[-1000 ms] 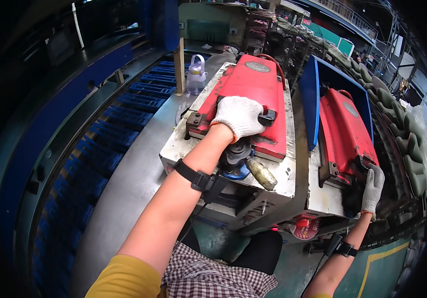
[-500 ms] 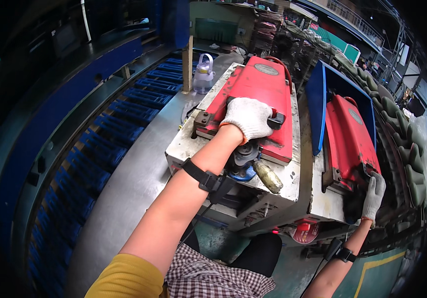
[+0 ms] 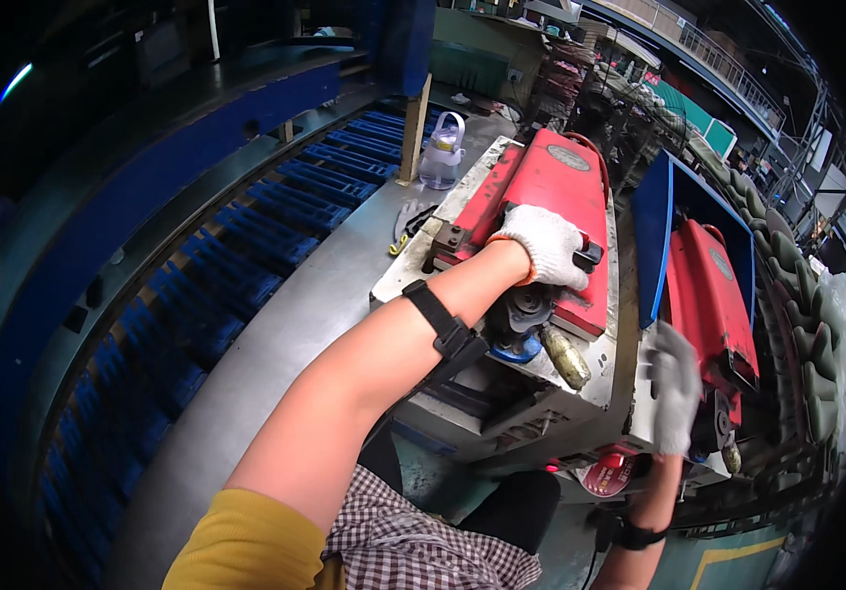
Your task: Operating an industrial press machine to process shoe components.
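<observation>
A red machine cover lies atop a white machine body, its black handle grasped by the gloved left hand; the blurred right hand, fingers loose, hovers near a second red cover.

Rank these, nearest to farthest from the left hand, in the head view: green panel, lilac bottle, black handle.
1. Black handle: gripped by the left hand.
2. Lilac bottle: beyond the hand, leftward.
3. Green panel: background, upper right.
</observation>
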### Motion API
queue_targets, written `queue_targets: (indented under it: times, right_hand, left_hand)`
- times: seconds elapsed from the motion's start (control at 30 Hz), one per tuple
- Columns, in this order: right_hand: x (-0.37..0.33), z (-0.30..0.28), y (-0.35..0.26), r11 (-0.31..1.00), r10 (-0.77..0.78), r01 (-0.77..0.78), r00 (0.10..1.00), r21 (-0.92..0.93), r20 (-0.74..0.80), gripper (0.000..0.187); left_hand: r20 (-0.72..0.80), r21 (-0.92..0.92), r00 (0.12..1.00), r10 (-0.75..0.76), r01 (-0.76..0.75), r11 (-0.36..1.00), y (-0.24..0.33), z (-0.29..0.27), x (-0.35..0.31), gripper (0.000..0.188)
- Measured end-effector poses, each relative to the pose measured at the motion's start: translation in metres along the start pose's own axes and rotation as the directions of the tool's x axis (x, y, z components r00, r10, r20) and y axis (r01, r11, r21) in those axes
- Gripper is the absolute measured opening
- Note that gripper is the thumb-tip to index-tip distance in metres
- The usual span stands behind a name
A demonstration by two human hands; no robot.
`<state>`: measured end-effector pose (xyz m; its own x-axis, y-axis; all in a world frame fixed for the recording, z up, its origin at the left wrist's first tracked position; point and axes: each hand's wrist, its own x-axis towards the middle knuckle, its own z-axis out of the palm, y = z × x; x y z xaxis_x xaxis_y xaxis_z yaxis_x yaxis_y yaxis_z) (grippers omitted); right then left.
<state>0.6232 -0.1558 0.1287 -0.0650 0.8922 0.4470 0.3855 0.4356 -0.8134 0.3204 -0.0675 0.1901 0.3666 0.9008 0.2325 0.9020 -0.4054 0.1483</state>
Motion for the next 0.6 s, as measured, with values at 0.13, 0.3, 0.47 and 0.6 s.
queue_targets:
  times: [0.13,0.3,0.47,0.6]
  right_hand:
    - [0.027,0.089,0.006,0.998,-0.036,0.001,0.865,0.070,0.500,0.054]
    - [0.008,0.097,-0.026,0.802,0.205,-0.539,0.653,0.258,0.729,0.045]
    - [-0.060,0.177,-0.055,0.678,0.384,-0.526,0.849,0.514,0.363,0.042]
    - [-0.058,0.219,-0.044,0.963,-0.127,0.048,0.949,0.265,0.290,0.072]
  left_hand:
    - [-0.018,-0.065,0.998,0.058,-0.059,0.996,-0.010,0.006,0.003,0.062]
    - [0.090,-0.046,0.994,0.053,-0.049,0.998,-0.010,-0.002,0.008,0.063]
    - [0.131,-0.120,0.986,0.102,-0.086,0.989,-0.019,-0.004,0.010,0.060]
    - [0.166,-0.135,0.961,0.220,-0.199,0.971,-0.025,-0.010,0.015,0.051]
